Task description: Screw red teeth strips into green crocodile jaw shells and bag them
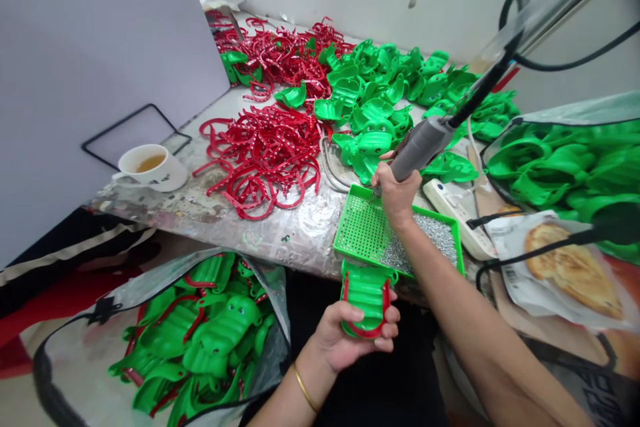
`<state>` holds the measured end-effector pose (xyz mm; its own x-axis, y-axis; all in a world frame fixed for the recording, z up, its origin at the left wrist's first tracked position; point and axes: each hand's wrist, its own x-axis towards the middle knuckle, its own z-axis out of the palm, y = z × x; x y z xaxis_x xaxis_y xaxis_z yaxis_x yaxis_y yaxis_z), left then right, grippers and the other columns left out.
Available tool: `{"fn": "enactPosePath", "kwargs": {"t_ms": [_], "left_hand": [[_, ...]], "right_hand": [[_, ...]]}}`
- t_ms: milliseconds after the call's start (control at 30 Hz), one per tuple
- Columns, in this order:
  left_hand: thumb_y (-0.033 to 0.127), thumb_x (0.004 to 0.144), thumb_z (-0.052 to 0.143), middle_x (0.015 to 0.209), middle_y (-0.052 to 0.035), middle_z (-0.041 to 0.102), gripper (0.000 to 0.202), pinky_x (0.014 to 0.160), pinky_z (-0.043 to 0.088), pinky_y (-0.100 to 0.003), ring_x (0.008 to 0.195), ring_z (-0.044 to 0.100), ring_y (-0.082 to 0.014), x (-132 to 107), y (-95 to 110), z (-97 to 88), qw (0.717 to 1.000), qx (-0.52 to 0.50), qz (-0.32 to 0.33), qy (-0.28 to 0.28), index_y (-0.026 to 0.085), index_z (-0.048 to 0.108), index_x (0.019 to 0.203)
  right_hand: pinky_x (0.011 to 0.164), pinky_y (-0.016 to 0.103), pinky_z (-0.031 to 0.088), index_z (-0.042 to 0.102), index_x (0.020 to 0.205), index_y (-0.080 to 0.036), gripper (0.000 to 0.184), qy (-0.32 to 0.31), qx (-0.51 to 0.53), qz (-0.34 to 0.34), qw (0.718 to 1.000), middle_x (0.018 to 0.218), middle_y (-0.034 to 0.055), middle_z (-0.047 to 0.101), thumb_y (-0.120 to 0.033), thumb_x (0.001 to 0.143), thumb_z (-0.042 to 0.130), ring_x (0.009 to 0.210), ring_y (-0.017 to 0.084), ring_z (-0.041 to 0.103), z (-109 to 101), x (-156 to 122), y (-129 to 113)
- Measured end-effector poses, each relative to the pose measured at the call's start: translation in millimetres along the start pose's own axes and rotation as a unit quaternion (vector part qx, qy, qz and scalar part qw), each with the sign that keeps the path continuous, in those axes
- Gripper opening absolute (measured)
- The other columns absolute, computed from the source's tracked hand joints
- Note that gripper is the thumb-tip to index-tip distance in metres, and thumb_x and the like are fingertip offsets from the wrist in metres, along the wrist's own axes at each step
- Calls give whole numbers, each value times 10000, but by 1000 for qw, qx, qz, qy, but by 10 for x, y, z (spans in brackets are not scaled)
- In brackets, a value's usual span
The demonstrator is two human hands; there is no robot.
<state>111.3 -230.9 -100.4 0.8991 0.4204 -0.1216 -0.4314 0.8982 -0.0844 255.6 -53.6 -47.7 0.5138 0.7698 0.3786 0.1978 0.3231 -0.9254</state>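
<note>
My left hand (343, 333) is wrapped round a green plastic animal-head shell (364, 290), hollow side up, with a red U-shaped strip (386, 300) set along its inner edge. Closed round a grey electric screwdriver (423, 145), my right hand (397, 193) is above a green perforated tray (360, 223). The driver points down at the tray, but its bit is hard to make out. Small silvery screws (433, 237) fill the tray's right part, some of them hidden by my right forearm.
Red strips (270, 153) and green shells (375, 140) are heaped on the table. Open bags of green parts stand at lower left (220, 333) and right (575, 160). A cup (173, 173) sits left; a power strip (457, 217) and wrapped flatbread (570, 267) lie right.
</note>
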Motion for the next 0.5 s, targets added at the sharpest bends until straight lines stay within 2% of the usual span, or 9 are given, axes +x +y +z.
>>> {"fn": "enactPosePath", "kwargs": {"t_ms": [167,267,400,500], "left_hand": [[195,566,618,920,-98,510,601,640,285,-238,764,462,-140,1,12,15,1000,-11,-8,4,57,554,1147],[180,550,600,917,-102,509,602,638,278,-242,762,461,-143,-5,20,31,1000,-16,-14,5,54,557,1136],[177,534,586,923,-103,505,598,638,277,-244,764,451,-145,-19,23,52,1000,-20,-20,2,59,563,1120],[169,533,578,930,-110,510,585,637,269,-246,771,454,-152,-30,17,71,1000,-24,-11,0,54,566,1107]], "right_hand": [[431,235,419,585,840,-176,148,-6,5,-9,1000,510,-60,504,-264,723,604,416,93,487,-6,14,-18],[444,241,421,573,848,-189,140,-2,22,-33,999,509,-68,483,-258,728,595,413,92,480,-5,31,-135],[426,233,391,565,846,-196,99,-6,66,-62,996,518,-80,436,-206,749,584,405,82,449,-20,-120,-499],[431,234,382,567,872,-195,95,-46,88,-29,995,517,-79,415,-198,780,592,410,78,429,-62,-445,-824]]}}
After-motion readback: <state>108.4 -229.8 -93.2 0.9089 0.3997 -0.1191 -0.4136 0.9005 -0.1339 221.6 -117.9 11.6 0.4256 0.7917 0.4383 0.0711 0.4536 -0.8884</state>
